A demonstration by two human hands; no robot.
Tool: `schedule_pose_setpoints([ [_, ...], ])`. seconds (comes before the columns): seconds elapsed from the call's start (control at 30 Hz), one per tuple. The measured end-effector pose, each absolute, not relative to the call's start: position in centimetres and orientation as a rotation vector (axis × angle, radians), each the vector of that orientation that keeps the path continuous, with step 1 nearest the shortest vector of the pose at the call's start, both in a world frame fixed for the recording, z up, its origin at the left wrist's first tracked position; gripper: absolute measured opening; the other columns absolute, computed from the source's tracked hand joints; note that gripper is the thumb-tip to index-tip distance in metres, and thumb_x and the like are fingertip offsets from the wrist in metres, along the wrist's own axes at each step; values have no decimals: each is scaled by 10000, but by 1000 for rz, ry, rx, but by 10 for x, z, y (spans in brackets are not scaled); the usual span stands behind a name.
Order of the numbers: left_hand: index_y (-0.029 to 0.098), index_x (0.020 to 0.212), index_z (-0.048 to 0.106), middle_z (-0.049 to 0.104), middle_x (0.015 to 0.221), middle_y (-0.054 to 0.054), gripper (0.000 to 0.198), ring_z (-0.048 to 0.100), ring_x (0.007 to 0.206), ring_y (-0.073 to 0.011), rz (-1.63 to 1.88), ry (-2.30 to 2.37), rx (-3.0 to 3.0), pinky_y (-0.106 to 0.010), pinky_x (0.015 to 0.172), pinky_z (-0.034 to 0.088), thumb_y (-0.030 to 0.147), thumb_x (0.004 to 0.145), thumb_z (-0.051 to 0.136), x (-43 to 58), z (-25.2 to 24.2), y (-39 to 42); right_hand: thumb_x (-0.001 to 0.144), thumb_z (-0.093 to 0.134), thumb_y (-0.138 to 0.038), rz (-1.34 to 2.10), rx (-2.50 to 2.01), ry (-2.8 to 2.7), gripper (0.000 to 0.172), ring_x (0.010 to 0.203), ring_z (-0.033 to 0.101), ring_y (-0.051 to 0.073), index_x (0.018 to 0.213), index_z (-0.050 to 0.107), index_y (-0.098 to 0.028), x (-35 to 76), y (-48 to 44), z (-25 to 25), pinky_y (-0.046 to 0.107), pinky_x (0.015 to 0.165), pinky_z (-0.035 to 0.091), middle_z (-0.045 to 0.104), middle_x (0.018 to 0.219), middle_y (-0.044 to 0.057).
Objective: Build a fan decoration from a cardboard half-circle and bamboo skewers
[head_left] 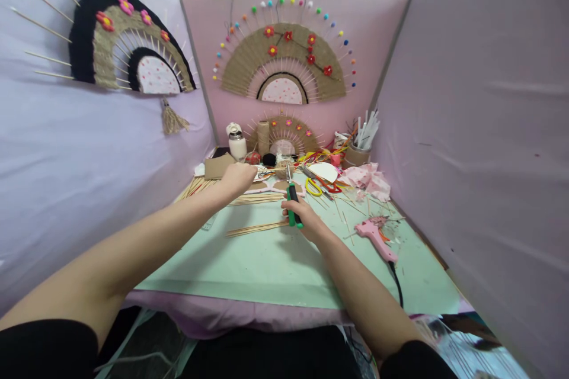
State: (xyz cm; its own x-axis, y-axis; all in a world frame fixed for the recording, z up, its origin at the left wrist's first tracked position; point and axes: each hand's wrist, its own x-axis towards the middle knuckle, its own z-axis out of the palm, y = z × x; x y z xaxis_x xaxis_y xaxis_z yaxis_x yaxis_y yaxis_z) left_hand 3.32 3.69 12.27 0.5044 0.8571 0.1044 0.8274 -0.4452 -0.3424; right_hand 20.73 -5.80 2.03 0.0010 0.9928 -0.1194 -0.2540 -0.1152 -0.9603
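Observation:
My right hand (303, 219) is wrapped round the green-and-black handles of a pair of pliers (293, 204), whose metal jaws point up and away from me. Left of the jaws, my left hand (240, 176) is closed in a pinch on a thin wooden stick (269, 170). The stick runs level towards the jaws; whether they grip it I cannot tell. Below the hands, a small bundle of wooden sticks (255, 228) lies on the green table cover (249, 266). More sticks (255, 199) lie in a row just behind it.
A pink glue gun (376, 240) with a black cord lies at the right. Yellow-handled scissors (313, 187), a white half-disc (324, 172) and crumpled pink cloth (367, 180) are behind. At the back stand a white bottle (237, 143) and a twine roll (263, 137). Decorated fans (284, 53) hang on the walls.

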Motion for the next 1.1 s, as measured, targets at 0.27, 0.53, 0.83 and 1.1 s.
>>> schedule_pose_setpoints([
  [0.27,91,971,729,726,889,-214,268,710,927,-273,85,-1406,-2396,-347,785,540,108,886,475,39,121,28,607,750,-425,1419,-1090,-914,482,724,544,147,1007,577,-219,207,-59,21,260,609,423,568,785,-7],
  [0.53,95,974,738,729,883,-210,239,713,896,-268,61,-1431,-2408,-341,771,538,127,871,524,40,122,23,619,746,-406,1427,-1082,-909,477,732,537,138,1020,566,-220,206,-61,23,256,616,422,551,798,-15],
  [0.83,80,996,730,730,928,-226,294,708,950,-313,188,-1420,-2407,-372,763,541,58,865,467,42,130,16,621,732,-403,1408,-1102,-943,448,728,529,141,994,567,-220,206,-63,26,266,630,425,547,809,-12],
  [1.1,76,987,736,734,921,-223,298,713,928,-291,141,-1445,-2404,-353,756,546,46,854,472,46,130,12,654,728,-425,1379,-1140,-988,497,754,540,159,1079,561,-228,208,-61,21,269,634,429,556,814,-4],
])
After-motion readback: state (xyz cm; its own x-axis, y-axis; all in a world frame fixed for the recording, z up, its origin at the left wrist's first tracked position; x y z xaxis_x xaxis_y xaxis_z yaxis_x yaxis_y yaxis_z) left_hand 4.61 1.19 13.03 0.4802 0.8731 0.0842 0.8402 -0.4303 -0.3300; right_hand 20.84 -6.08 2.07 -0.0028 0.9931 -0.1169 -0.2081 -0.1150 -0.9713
